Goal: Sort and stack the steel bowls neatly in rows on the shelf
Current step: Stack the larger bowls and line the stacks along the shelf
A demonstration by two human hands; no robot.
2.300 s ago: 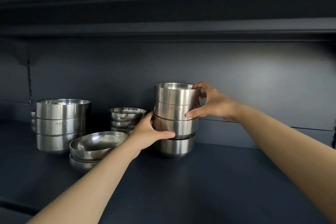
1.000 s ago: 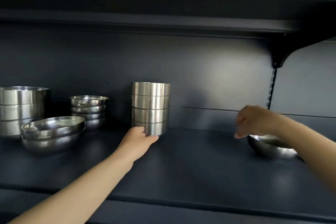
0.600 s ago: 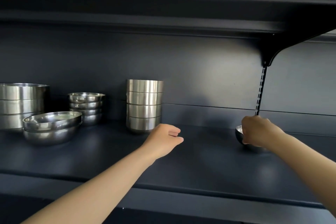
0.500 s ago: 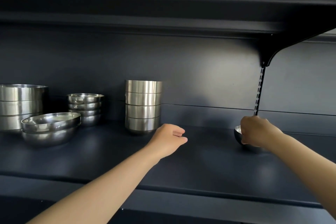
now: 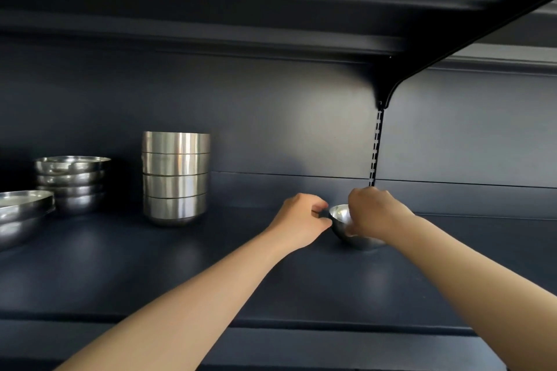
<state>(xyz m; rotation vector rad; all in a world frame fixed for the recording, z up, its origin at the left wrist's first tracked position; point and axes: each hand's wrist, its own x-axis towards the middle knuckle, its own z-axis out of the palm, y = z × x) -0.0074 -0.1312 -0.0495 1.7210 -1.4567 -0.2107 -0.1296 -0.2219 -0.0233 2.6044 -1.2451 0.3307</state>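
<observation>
A small round steel bowl sits on the dark shelf at centre right. My right hand covers its top and grips its rim. My left hand pinches the bowl's left rim with curled fingers. To the left stands a tall stack of straight-sided steel bowls. Further left is a stack of smaller rounded bowls. A pair of wide shallow bowls is cut off by the left edge.
A black bracket and slotted upright rail rise just behind the small bowl. An upper shelf hangs overhead. The shelf's front edge runs below my forearms.
The view has swung right, so the stacks sit further left. My left hand has moved right from near the tall stack to the small bowl's left rim. My right hand stays on that bowl.
</observation>
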